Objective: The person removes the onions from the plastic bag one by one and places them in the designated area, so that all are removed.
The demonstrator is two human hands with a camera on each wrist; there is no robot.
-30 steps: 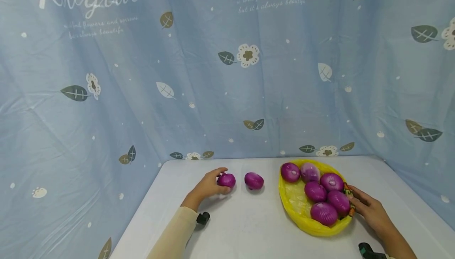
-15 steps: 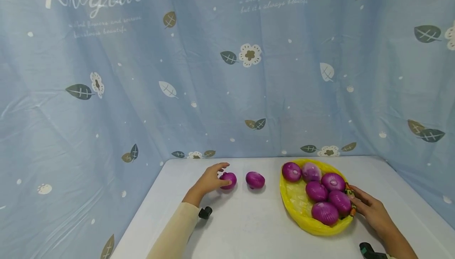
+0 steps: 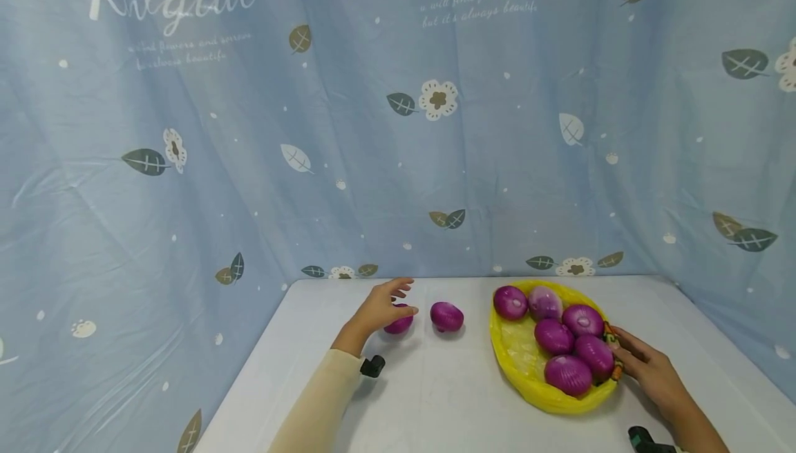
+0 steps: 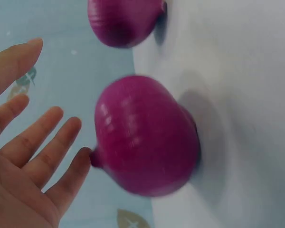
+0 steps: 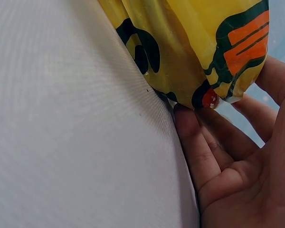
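Note:
My left hand point(image 3: 381, 308) is spread beside a purple onion point(image 3: 398, 322) on the white table, partly covering it in the head view. The left wrist view shows the palm and loosely extended fingers point(image 4: 54, 142) beside the onion point(image 4: 145, 135), one fingertip right at its pointed stem and the thumb apart from it. A second onion point(image 3: 446, 316) lies just to the right. At the right, a round yellow plastic bag point(image 3: 519, 377) holds several purple onions point(image 3: 568, 375). My right hand point(image 3: 649, 370) touches its printed outer side point(image 5: 180, 52) with relaxed fingers point(image 5: 194, 137), tips partly hidden by the plastic.
The white table point(image 3: 435, 391) ends at a blue patterned curtain point(image 3: 497, 163) behind and along both sides. A black wrist device point(image 3: 373, 366) sits at the left sleeve, another black device point(image 3: 643, 439) at the right wrist.
My left hand has loosened from around the left onion and shifted slightly right and upward over it, fingers spreading. The onion stays put. The right hand stays at the bag.

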